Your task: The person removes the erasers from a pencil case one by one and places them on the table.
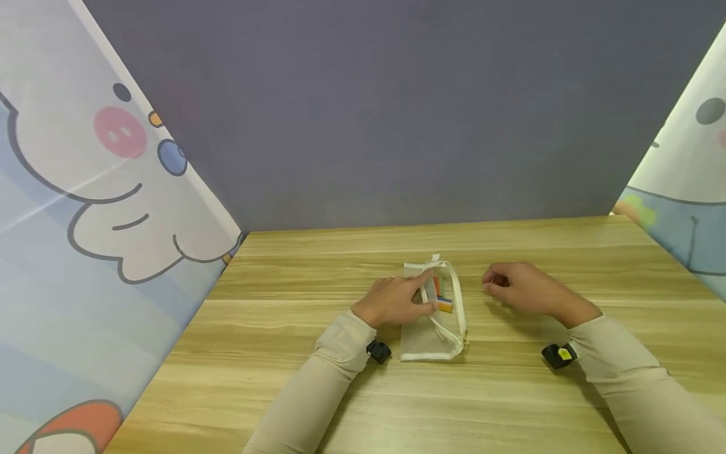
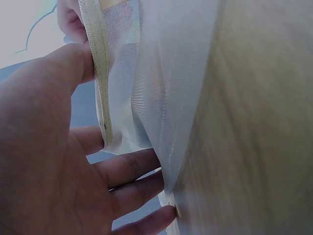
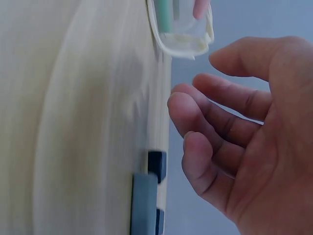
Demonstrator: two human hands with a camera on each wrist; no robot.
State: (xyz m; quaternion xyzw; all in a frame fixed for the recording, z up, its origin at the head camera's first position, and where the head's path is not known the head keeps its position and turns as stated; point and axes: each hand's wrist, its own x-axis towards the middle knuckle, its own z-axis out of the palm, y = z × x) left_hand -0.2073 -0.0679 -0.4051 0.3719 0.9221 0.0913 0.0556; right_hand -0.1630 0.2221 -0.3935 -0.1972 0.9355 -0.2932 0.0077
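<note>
A white mesh zip pouch (image 1: 428, 340) lies on the wooden table with its mouth spread towards the right. My left hand (image 1: 397, 299) grips the mouth's near-left edge, thumb and fingers on either side of the zip tape (image 2: 99, 73). Through the mouth I see an orange piece (image 1: 436, 285) and a small blue, white and yellow striped block (image 1: 445, 304). A green strip (image 3: 164, 17) shows inside in the right wrist view. My right hand (image 1: 518, 287) hovers right of the pouch, fingers loosely bent and holding nothing.
Beyond the wooden table (image 1: 317, 252) stands a grey upright panel (image 1: 397, 113). Cartoon-printed curtains (image 1: 68, 157) flank both sides. In the right wrist view a grey-blue block (image 3: 143, 205) and a dark piece (image 3: 157, 164) appear low, below the right hand.
</note>
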